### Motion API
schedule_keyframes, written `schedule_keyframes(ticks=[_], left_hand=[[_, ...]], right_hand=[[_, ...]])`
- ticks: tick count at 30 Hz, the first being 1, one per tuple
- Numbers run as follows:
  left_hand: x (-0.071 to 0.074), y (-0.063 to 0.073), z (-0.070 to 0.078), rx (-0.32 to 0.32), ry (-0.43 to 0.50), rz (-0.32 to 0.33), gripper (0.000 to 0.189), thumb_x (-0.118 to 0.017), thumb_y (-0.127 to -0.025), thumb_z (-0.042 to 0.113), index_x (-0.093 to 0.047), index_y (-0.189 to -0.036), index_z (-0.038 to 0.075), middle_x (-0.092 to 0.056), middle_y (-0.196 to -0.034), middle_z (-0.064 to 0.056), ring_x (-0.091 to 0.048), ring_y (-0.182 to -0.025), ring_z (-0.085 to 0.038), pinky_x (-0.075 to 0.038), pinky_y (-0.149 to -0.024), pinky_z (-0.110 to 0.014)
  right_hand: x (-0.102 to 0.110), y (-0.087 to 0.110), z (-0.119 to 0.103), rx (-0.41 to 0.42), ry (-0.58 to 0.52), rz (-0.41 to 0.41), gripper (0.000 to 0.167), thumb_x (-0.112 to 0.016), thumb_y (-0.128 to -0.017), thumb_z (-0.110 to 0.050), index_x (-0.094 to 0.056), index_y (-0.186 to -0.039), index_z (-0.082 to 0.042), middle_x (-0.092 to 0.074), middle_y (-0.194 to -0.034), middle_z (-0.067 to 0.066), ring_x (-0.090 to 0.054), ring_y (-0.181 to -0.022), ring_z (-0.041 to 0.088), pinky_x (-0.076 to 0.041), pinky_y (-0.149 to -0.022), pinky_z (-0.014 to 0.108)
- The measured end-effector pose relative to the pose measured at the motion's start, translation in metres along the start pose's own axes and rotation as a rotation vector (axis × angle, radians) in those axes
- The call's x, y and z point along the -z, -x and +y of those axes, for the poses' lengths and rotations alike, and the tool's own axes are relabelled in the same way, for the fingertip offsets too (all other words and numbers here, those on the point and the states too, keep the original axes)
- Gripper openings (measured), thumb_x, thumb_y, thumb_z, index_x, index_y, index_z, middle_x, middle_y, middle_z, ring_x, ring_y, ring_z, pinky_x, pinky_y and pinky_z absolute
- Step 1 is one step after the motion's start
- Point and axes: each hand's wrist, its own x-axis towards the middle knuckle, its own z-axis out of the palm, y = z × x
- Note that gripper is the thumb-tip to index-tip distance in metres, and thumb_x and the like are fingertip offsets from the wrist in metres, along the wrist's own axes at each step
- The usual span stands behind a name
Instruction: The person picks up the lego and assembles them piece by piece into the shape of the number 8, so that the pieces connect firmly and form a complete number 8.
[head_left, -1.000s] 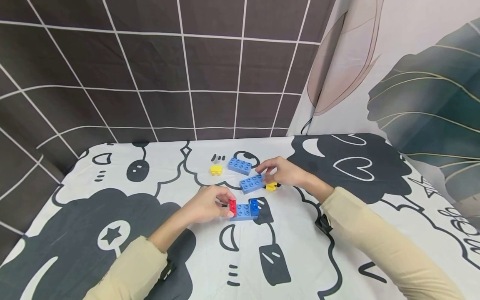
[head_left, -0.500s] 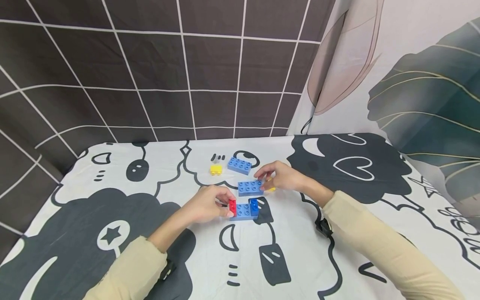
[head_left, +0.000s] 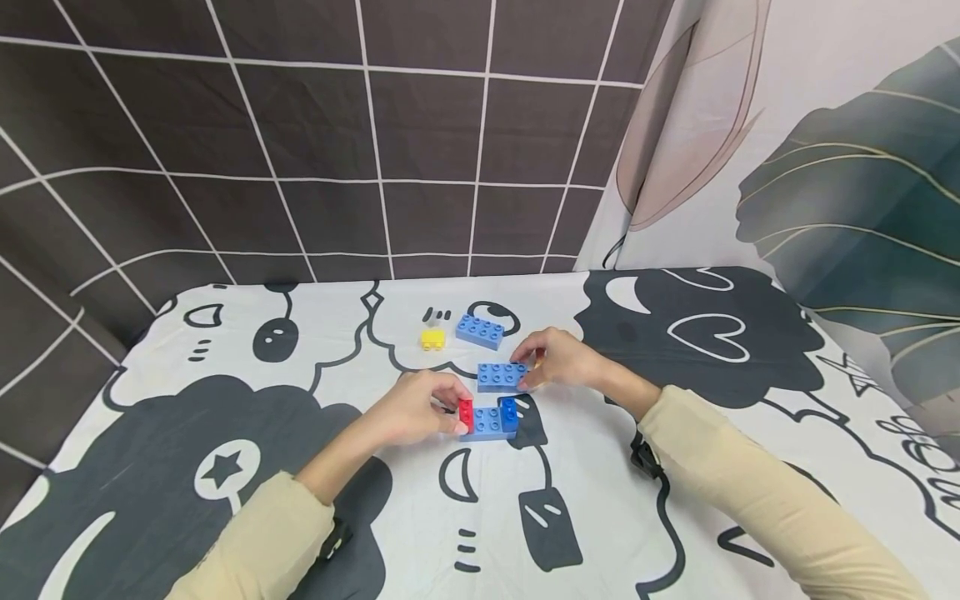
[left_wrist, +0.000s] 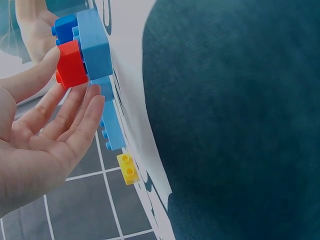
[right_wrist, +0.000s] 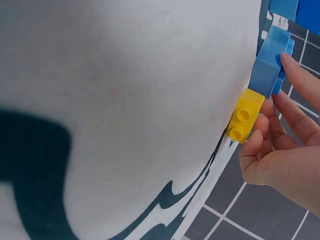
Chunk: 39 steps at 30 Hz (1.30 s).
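My left hand (head_left: pixel 412 408) pinches a small red toy brick (head_left: pixel 466 414) standing on the left end of a light blue brick (head_left: pixel 487 435). A dark blue brick (head_left: pixel 509 416) sits on that brick's right end. Just beyond, a second light blue brick (head_left: pixel 497 377) lies on the cloth, its right end between the thumb and index finger of my right hand (head_left: pixel 566 360). The right wrist view shows a yellow brick (right_wrist: pixel 246 116) by that end, close to the curled lower fingers; in the head view the hand mostly hides it.
Farther back lie another light blue brick (head_left: pixel 478 332) and a second small yellow brick (head_left: pixel 432 339). A black-and-white printed cloth (head_left: pixel 420 533) covers the table. Behind its far edge hangs a dark gridded curtain (head_left: pixel 420 142).
The middle light blue brick has turned from slanted to nearly parallel with the front one. My right hand has shifted over the yellow brick, now mostly hidden. My left hand has stayed put.
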Motion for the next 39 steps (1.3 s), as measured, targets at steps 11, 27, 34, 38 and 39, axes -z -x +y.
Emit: schedule_keyframes(ticks=[11, 27, 34, 38, 39], left_hand=[[0.001, 0.000, 0.001, -0.009, -0.015, -0.008, 0.027, -0.076, -0.072, 0.005, -0.065, -0.097, 0.004, -0.063, -0.086, -0.001, -0.060, -0.086, -0.016, -0.048, -0.079, -0.032], [0.001, 0.001, 0.003, -0.002, -0.031, -0.007, 0.027, -0.076, -0.072, 0.006, -0.064, -0.096, 0.004, -0.062, -0.085, 0.000, -0.059, -0.084, -0.016, -0.048, -0.077, -0.030], [0.000, 0.001, 0.004, 0.007, -0.044, -0.009, 0.030, -0.076, -0.073, 0.006, -0.063, -0.100, 0.002, -0.062, -0.087, -0.002, -0.059, -0.085, -0.017, -0.048, -0.077, -0.030], [0.000, 0.002, 0.006, 0.044, -0.058, -0.001, 0.035, -0.076, -0.072, 0.007, -0.062, -0.104, 0.001, -0.062, -0.088, -0.002, -0.059, -0.086, -0.018, -0.048, -0.079, -0.032], [0.000, 0.002, 0.007, 0.052, -0.060, 0.001, 0.035, -0.076, -0.072, 0.007, -0.062, -0.104, 0.001, -0.062, -0.088, -0.002, -0.058, -0.086, -0.018, -0.048, -0.079, -0.032]], right_hand=[[0.004, 0.003, -0.005, 0.028, 0.006, 0.012, 0.027, -0.077, -0.070, -0.006, -0.070, -0.095, -0.001, -0.064, -0.089, 0.005, -0.050, -0.077, 0.022, -0.039, -0.062, 0.028], [0.028, 0.022, -0.025, 0.124, -0.032, -0.032, 0.028, -0.076, -0.073, -0.012, -0.069, -0.100, -0.005, -0.063, -0.093, 0.002, -0.052, -0.089, 0.031, -0.042, -0.068, 0.033], [0.021, 0.030, -0.031, 0.186, -0.106, -0.083, 0.028, -0.076, -0.073, -0.010, -0.069, -0.099, -0.003, -0.063, -0.095, 0.003, -0.051, -0.089, 0.031, -0.042, -0.070, 0.037], [0.014, 0.033, -0.036, 0.202, -0.121, -0.104, 0.028, -0.075, -0.074, -0.010, -0.069, -0.100, -0.003, -0.062, -0.096, 0.003, -0.050, -0.089, 0.026, -0.040, -0.073, 0.039], [0.012, 0.033, -0.037, 0.204, -0.116, -0.106, 0.028, -0.075, -0.074, -0.011, -0.069, -0.100, -0.003, -0.062, -0.095, 0.002, -0.050, -0.089, 0.025, -0.039, -0.073, 0.039]])
